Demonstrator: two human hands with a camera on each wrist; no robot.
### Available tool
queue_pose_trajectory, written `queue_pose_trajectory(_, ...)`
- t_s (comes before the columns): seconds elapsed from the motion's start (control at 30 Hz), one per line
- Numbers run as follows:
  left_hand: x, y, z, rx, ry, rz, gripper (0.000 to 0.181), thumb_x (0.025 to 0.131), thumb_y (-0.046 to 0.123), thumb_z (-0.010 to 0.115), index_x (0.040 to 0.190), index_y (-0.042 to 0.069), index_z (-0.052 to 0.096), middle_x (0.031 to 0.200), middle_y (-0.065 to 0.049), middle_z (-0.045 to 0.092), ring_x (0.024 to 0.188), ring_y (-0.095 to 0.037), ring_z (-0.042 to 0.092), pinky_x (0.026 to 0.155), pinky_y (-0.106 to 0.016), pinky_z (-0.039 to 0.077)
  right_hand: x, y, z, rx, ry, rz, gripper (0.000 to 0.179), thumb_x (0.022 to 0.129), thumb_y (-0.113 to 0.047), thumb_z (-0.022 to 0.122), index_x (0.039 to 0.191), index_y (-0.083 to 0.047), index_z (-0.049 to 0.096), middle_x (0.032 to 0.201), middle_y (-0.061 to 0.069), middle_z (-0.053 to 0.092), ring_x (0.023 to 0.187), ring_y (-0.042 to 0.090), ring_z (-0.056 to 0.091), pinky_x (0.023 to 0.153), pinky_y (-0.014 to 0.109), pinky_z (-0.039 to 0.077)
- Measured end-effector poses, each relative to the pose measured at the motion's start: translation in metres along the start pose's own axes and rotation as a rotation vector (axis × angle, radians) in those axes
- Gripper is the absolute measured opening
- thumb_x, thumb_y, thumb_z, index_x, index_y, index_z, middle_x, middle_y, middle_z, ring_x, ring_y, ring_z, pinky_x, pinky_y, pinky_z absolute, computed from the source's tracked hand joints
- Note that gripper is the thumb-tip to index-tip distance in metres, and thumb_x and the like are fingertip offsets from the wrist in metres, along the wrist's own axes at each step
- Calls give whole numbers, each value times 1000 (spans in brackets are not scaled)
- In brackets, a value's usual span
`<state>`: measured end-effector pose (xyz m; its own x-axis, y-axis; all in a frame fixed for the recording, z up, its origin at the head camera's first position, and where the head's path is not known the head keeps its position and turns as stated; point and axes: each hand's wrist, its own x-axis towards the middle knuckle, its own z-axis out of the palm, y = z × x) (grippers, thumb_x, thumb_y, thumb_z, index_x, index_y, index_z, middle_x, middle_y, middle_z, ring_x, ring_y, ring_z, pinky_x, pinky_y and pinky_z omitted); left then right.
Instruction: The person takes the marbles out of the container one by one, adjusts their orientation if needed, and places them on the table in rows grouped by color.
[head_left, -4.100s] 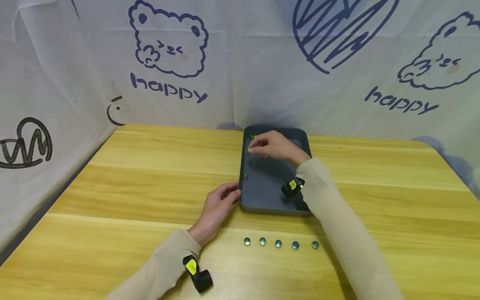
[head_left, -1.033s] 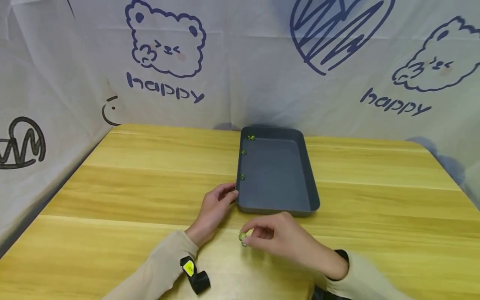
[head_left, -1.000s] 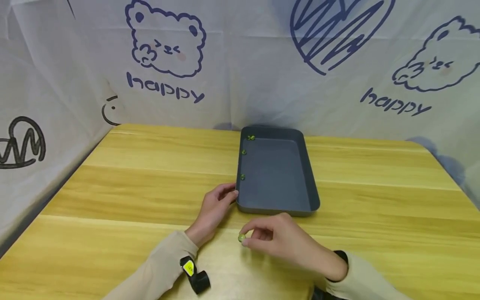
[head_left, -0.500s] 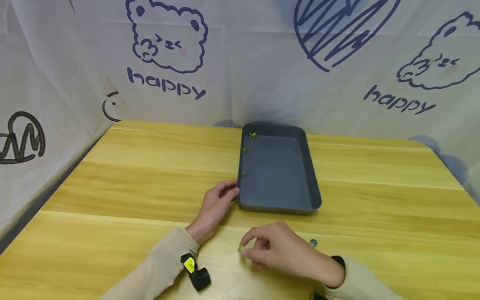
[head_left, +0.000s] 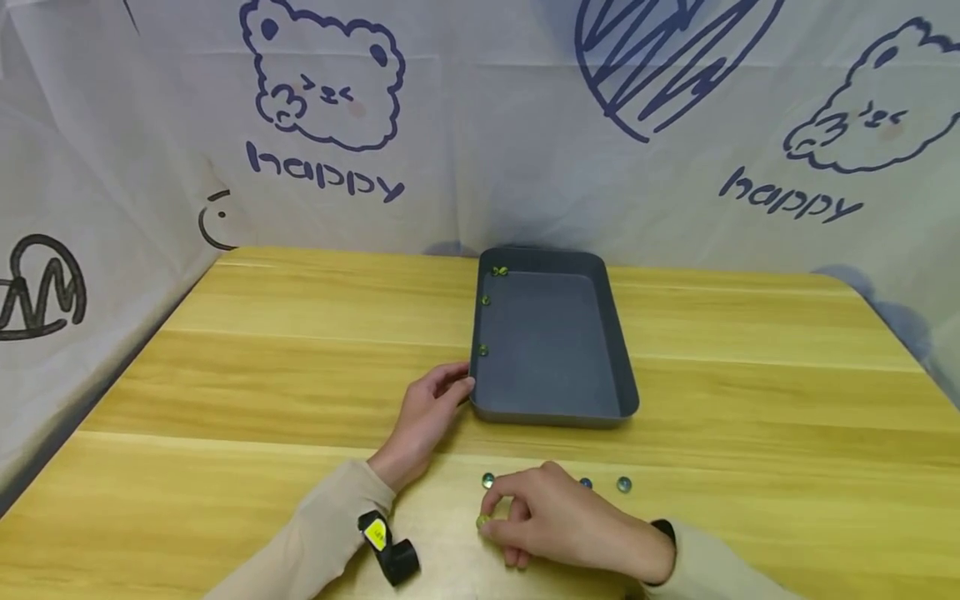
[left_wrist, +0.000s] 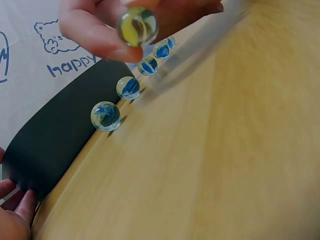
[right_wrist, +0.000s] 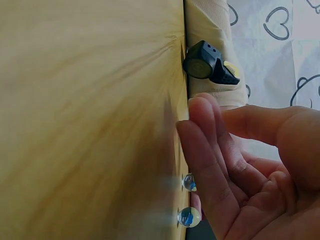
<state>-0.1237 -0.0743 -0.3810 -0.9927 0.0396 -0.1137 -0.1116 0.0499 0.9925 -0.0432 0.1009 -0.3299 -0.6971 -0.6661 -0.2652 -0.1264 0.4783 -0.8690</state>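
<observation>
My right hand (head_left: pixel 562 521) pinches a yellow-swirled glass marble (head_left: pixel 482 522) between thumb and fingertip, low over the near table. In the left wrist view this yellow marble (left_wrist: pixel 137 27) shows large. Blue-swirled marbles (left_wrist: pixel 105 116) lie in a row on the wood; in the head view my right hand covers part of that row, leaving one blue marble (head_left: pixel 488 480) at its left end and another (head_left: pixel 624 484) at its right. My left hand (head_left: pixel 423 421) rests its fingers against the left near side of a dark grey tray (head_left: pixel 555 419). Several yellow-green marbles (head_left: pixel 483 351) lie along the tray's left wall.
The wooden table (head_left: pixel 750 400) reaches back to a white cloth (head_left: pixel 510 150) with drawn bears and a heart. A wrist camera (head_left: pixel 393 554) sits on the left sleeve. Bare wood lies on both sides of the tray.
From over the tray, my right hand has come back to the near table. With the yellow marble pinched, it has since moved closer to me, uncovering some blue marbles. My left hand stays put.
</observation>
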Motion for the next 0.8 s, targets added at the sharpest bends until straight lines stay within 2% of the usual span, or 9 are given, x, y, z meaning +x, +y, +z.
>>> queue_pose_trajectory(0.23,1,3,0,2,-7,25,35,96,11,57,126,-5,59,122,-18,61,111,-26,56,96,-37,47,2,1,-1,-14,-3,6,4,93,-16,65,95,-13,67,59,-7,63,52,9,61,66,19,51)
queue_pose_trajectory(0.5,2,3,-1,7,-5,14,34,96,11,57,126,-5,59,123,-17,61,110,-25,57,96,-37,47,4,2,-1,-22,-9,20,4,93,-15,65,95,-12,67,58,-7,63,52,10,61,66,19,50)
queue_pose_trajectory(0.8,1,0,0,2,-11,7,35,96,11,57,126,-5,58,124,-17,60,111,-25,56,96,-37,47,4,7,-2,-17,-30,53,4,93,-14,64,96,-12,66,59,-5,63,52,11,60,59,20,47)
